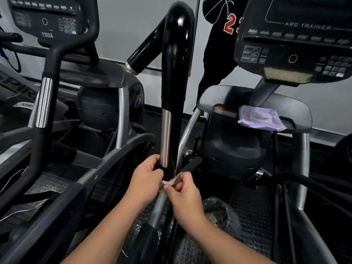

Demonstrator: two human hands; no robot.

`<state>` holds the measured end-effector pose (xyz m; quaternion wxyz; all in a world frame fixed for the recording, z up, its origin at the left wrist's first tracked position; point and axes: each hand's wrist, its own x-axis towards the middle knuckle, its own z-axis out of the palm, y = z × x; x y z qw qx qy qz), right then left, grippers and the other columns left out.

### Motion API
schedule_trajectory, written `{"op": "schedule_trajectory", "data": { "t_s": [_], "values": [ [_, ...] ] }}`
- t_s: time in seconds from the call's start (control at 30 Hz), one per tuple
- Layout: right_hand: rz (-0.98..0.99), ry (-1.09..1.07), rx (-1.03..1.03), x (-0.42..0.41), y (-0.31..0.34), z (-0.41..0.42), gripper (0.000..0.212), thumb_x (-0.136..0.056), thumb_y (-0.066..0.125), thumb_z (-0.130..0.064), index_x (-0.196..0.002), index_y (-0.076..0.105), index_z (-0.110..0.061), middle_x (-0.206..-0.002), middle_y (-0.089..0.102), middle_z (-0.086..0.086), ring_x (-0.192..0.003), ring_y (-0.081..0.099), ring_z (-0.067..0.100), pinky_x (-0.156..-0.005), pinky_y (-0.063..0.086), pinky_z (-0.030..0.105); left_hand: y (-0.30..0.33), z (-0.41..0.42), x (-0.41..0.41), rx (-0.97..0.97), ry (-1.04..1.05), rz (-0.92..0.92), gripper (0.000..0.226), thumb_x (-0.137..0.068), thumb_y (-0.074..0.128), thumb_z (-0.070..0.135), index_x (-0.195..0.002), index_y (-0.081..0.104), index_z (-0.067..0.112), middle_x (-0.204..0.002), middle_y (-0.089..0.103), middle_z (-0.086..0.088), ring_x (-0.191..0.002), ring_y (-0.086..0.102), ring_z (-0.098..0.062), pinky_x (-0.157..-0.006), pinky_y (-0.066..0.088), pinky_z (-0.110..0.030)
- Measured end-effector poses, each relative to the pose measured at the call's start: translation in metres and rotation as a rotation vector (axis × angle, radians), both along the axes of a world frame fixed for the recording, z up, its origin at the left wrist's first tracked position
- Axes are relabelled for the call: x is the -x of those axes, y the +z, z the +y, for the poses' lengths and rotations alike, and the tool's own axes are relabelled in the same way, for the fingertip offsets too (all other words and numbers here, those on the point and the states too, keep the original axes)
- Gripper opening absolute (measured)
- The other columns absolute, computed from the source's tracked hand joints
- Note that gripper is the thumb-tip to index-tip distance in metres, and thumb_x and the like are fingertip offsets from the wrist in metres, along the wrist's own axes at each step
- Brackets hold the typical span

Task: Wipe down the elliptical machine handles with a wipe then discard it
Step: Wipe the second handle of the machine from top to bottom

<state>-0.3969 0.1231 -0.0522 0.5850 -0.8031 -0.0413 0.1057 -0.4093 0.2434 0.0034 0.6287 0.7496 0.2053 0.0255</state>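
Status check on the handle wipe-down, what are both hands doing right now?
Left hand grips black handle at its base. Right hand pinches white wipe against it. Nothing blocking.

Head view — downward, close over handle (172,103)

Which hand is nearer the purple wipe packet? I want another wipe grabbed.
Right. The right hand, pinching the white wipe, is below and left of the purple packet; the left hand, gripping the handle, lies farther left.
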Motion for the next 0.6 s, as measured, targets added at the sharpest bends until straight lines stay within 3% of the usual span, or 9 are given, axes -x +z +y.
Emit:
{"op": "schedule_trajectory", "data": {
  "t_s": [0.17,0.27,0.47,0.6],
  "values": [
    [-0.036,-0.028,-0.021,-0.0044,0.006,0.0024,0.025,-0.089,0.074,-0.031,-0.085,0.049,-0.027,-0.06,0.054,-0.015,-0.054,0.048,-0.001,-0.055,0.043,0.022,-0.0016,0.0012,-0.0001,-0.011,-0.017,-0.024,0.048,-0.08,0.044,-0.01,-0.094,0.073,0.026,-0.086,0.076,-0.002,-0.076,0.067,-0.023,-0.07,0.055,-0.034],
    [-0.011,0.02,0.072,-0.0009,0.0013,-0.0009,0.03,-0.089,0.073,-0.038,-0.079,0.046,-0.027,-0.058,0.056,-0.021,-0.053,0.048,-0.001,-0.053,0.041,0.023,0.0011,-0.0012,0.0014,0.032,0.009,-0.017,0.046,-0.081,0.042,-0.013,-0.094,0.072,0.02,-0.078,0.073,-0.001,-0.064,0.062,-0.013,-0.056,0.052,-0.024],
    [-0.017,0.003,0.079,-0.0043,0.0073,0.0018,0.034,-0.087,0.07,-0.045,-0.075,0.045,-0.026,-0.06,0.054,-0.011,-0.052,0.045,0.001,-0.051,0.039,0.026,-0.0023,0.0002,-0.0001,0.018,0.009,-0.039,0.045,-0.081,0.044,-0.011,-0.095,0.072,0.021,-0.089,0.074,-0.012,-0.073,0.064,-0.022,-0.065,0.054,-0.034],
    [0.014,0.023,0.169,-0.0026,-0.0004,-0.0002,0.038,-0.085,0.07,-0.05,-0.074,0.044,-0.025,-0.059,0.054,-0.009,-0.053,0.045,0.003,-0.053,0.039,0.028,-0.0048,-0.0006,0.0015,0.045,0.014,-0.055,0.045,-0.08,0.044,-0.012,-0.094,0.072,0.021,-0.08,0.072,-0.005,-0.069,0.062,-0.015,-0.058,0.051,-0.024]
  ]
}}
